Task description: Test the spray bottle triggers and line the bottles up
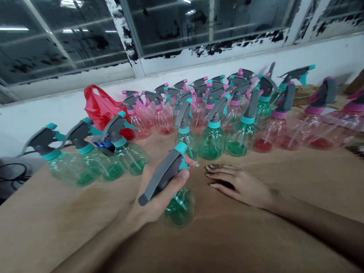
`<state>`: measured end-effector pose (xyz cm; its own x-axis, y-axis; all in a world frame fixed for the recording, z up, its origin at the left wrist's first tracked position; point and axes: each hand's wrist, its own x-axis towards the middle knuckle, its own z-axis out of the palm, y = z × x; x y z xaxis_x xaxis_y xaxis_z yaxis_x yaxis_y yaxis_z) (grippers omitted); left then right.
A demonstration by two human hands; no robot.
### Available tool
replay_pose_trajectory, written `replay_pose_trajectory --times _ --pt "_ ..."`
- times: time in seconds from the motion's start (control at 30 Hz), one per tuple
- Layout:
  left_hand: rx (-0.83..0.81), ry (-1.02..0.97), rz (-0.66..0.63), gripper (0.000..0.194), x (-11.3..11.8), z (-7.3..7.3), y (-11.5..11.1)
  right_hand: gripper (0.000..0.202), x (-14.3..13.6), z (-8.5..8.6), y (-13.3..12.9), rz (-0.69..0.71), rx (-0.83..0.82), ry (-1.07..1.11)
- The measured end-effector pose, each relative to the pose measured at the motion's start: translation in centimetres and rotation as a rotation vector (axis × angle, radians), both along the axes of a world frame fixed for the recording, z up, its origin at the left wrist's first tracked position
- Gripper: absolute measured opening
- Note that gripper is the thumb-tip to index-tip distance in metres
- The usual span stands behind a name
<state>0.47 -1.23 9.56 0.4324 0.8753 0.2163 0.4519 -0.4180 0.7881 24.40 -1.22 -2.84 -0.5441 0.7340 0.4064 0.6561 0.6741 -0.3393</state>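
My left hand [157,197] is wrapped round the neck of a green spray bottle [180,210] with a grey and turquoise trigger head. The bottle stands near the middle of the wooden table [233,238], its head above my fingers. To its right, my right hand [243,184] rests on the tabletop with fingers spread a little and nothing in them. Just beyond my hands stand three green bottles, one of them a green bottle [212,143] with liquid inside. Three more green bottles, including the green bottle [130,156], stand at the left.
Several pink bottles, among them a pink bottle [268,133], line the right side. More pink and green bottles crowd behind, beside a red plastic bag [100,107]. Black cables [11,174] lie past the table's left edge. A white wall [64,97] with windows bounds the back.
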Motion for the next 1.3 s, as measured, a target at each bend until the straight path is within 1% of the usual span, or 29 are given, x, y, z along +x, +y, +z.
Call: replay_pose_trajectory --times 0.1,0.13,0.33,0.43,0.63,0.83,1.0,1.2,1.3 --pt "0.003 -0.015 -0.034 0.013 -0.01 0.23 0.0 0.028 -0.02 -0.01 0.0 -0.001 0.002 0.004" --pt "0.002 -0.024 -0.026 0.013 -0.05 0.21 0.02 0.028 -0.03 0.0 -0.01 -0.001 0.001 0.007" --pt "-0.056 0.005 -0.01 0.018 -0.09 -0.52 0.16 0.028 -0.06 0.07 -0.03 0.004 -0.009 0.014" --pt "-0.034 0.005 0.006 0.022 0.14 -0.72 0.12 0.028 -0.05 0.05 -0.03 0.004 -0.005 0.023" --pt "0.003 0.008 0.015 0.029 0.41 -0.52 0.18 0.028 0.02 0.1 0.03 0.009 -0.015 0.035" --pt "-0.001 0.008 -0.006 0.03 0.39 -0.66 0.17 0.028 0.09 0.2 0.04 0.007 -0.039 0.024" --pt "-0.001 0.005 -0.002 0.036 0.31 -0.7 0.24 0.028 0.1 0.25 0.04 0.012 -0.045 0.053" --pt "0.055 0.025 0.012 0.033 0.14 -0.61 0.34 0.028 0.14 0.1 0.04 0.002 -0.037 0.035" --pt "0.031 0.001 0.001 0.035 0.09 -0.73 0.41 0.028 0.15 0.08 0.04 0.004 -0.038 0.028"
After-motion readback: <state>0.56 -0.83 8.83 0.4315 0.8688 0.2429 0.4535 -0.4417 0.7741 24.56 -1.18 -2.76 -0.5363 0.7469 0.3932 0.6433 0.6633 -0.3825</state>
